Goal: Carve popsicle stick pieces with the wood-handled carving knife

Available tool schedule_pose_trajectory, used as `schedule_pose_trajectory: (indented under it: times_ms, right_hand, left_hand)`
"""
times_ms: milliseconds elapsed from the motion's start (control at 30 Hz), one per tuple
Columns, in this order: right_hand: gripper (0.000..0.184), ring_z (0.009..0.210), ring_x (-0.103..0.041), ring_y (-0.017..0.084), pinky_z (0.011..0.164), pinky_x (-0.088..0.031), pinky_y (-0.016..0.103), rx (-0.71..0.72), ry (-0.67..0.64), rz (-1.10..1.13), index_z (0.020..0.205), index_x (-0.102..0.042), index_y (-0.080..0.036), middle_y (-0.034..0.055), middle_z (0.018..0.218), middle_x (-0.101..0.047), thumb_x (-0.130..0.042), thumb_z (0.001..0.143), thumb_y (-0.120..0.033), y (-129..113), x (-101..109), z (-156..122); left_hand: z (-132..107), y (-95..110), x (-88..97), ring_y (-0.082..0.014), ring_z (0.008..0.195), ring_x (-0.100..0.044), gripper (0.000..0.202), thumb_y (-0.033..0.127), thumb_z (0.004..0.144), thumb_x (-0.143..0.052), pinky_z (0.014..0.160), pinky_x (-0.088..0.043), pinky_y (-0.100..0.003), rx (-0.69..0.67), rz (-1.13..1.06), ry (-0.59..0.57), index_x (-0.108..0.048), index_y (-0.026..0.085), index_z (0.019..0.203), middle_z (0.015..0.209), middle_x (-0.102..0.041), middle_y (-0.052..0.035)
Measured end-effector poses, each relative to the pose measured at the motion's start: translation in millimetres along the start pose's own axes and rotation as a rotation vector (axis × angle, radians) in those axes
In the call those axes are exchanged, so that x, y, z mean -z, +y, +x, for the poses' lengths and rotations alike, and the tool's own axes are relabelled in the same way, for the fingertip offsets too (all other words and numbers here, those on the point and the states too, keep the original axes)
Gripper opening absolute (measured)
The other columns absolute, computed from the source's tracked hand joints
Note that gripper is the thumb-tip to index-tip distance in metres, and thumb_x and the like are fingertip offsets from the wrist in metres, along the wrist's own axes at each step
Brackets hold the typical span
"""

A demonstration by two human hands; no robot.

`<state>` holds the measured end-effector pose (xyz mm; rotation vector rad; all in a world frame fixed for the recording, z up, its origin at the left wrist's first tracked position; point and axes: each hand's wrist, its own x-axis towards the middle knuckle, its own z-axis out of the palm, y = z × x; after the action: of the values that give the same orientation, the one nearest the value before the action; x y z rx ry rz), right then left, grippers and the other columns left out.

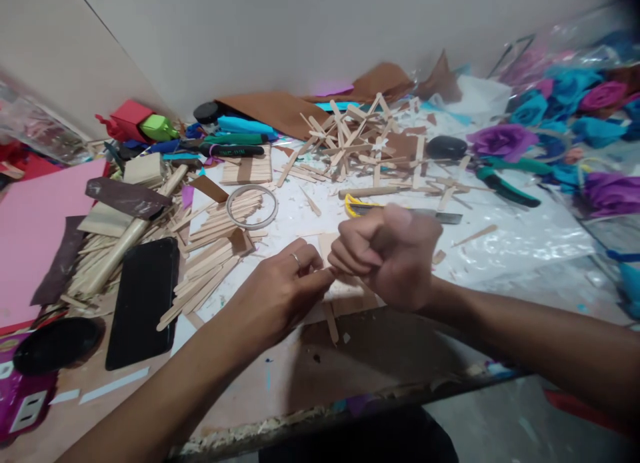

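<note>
My left hand (287,283), with a ring on one finger, is closed in a pinch near the front of the work table. Close against its fingertips is my right hand (393,259), curled and slightly blurred. Whatever lies between the fingers is too small or hidden to make out. Under both hands lies a flat piece of pale wood (357,301), partly covered by them. A wooden craft stick (331,324) points toward the table edge just below my fingers. Behind my right hand rests a tool with a yellow handle (353,203) and a long metal blade (445,217).
Craft sticks (210,276) lie in bundles at left, beside a black phone (145,303) and a tape roll (251,207). Glued stick pieces (345,139) are heaped at the back. Green-handled pliers (507,183) and purple paper flowers (503,141) are at right.
</note>
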<state>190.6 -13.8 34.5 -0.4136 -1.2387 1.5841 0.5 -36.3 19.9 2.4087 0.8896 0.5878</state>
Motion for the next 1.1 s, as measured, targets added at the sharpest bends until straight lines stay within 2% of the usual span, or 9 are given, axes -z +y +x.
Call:
schedule_pose_trajectory:
  times_ms: [200,333,400,533,667,867,1000,1100]
  right_hand:
    - [0.066,0.038,-0.021,0.008,0.039,-0.019,0.027,0.06,-0.065,0.033,0.052,-0.032,-0.024,-0.0067,0.043,-0.024,-0.05,0.101,-0.064,2.8,4.0,-0.5]
    - [0.069,0.035,-0.017,0.009,0.035,-0.017,0.027,-0.036,-0.026,0.087,0.052,-0.03,-0.025,-0.0069,0.041,-0.021,-0.041,0.102,-0.073,0.9,2.6,1.3]
    - [0.07,0.036,-0.02,0.009,0.036,-0.018,0.027,-0.029,-0.028,0.06,0.052,-0.031,-0.025,-0.0063,0.041,-0.023,-0.044,0.1,-0.073,0.1,1.5,1.1]
    - [0.07,0.037,-0.017,0.009,0.038,-0.017,0.027,-0.056,-0.007,0.057,0.051,-0.03,-0.025,-0.0064,0.041,-0.021,-0.045,0.1,-0.073,-0.6,0.6,0.1]
    - [0.072,0.036,-0.017,0.009,0.038,-0.017,0.028,-0.077,-0.005,0.049,0.052,-0.029,-0.025,-0.0061,0.04,-0.02,-0.043,0.097,-0.08,-1.7,2.4,1.1]
    - [0.075,0.038,-0.019,0.01,0.04,-0.021,0.029,-0.108,0.003,0.001,0.053,-0.033,-0.025,-0.0057,0.042,-0.024,-0.039,0.093,-0.089,-4.4,5.2,1.3]
    - [0.071,0.044,-0.027,0.011,0.046,-0.028,0.03,-0.112,-0.012,-0.008,0.056,-0.041,-0.024,-0.0056,0.047,-0.031,-0.053,0.088,-0.087,2.3,11.1,-3.4]
    - [0.063,0.047,-0.03,0.01,0.048,-0.026,0.029,-0.128,0.015,-0.029,0.057,-0.044,-0.023,-0.0057,0.051,-0.035,-0.068,0.089,-0.072,12.1,14.3,-3.7]
  left_hand:
    - [-3.4,-8.7,-7.4,-0.0168,0.084,-0.057,0.021,0.021,0.105,-0.051,0.067,-0.042,-0.026,-0.01,0.08,-0.011,-0.072,0.02,0.1,0.096,-0.062,-0.0055]
    - [-3.2,-12.0,-7.5,-0.0164,0.08,-0.053,0.021,0.017,0.1,-0.052,0.064,-0.038,-0.027,-0.051,0.105,-0.028,-0.072,0.019,0.101,0.096,-0.06,-0.0055]
    - [-2.5,-12.7,-7.2,-0.0169,0.08,-0.053,0.021,0.017,0.099,-0.052,0.064,-0.037,-0.027,-0.043,0.098,-0.032,-0.072,0.019,0.099,0.096,-0.06,-0.0054]
    - [0.1,-11.6,-6.8,-0.0171,0.083,-0.054,0.017,0.02,0.1,-0.052,0.069,-0.04,-0.028,0.04,0.034,-0.058,-0.069,0.02,0.097,0.097,-0.062,-0.0042]
    - [2.4,-9.8,-6.2,-0.0171,0.083,-0.054,0.013,0.023,0.101,-0.054,0.071,-0.041,-0.028,0.098,-0.029,-0.051,-0.065,0.021,0.095,0.096,-0.062,-0.0032]
    - [1.9,-8.4,0.6,-0.016,0.079,-0.052,0.02,0.017,0.101,-0.05,0.065,-0.035,-0.028,-0.066,0.098,-0.066,-0.069,0.018,0.096,0.095,-0.058,-0.0044]
    - [1.5,-5.5,3.3,-0.0161,0.081,-0.055,0.026,0.02,0.106,-0.046,0.067,-0.038,-0.028,-0.054,0.152,-0.089,-0.069,0.017,0.094,0.097,-0.059,-0.0051]
    - [0.2,-6.8,0.2,-0.0156,0.08,-0.054,0.028,0.022,0.108,-0.046,0.068,-0.038,-0.028,-0.024,0.182,-0.088,-0.068,0.018,0.09,0.097,-0.06,-0.0045]
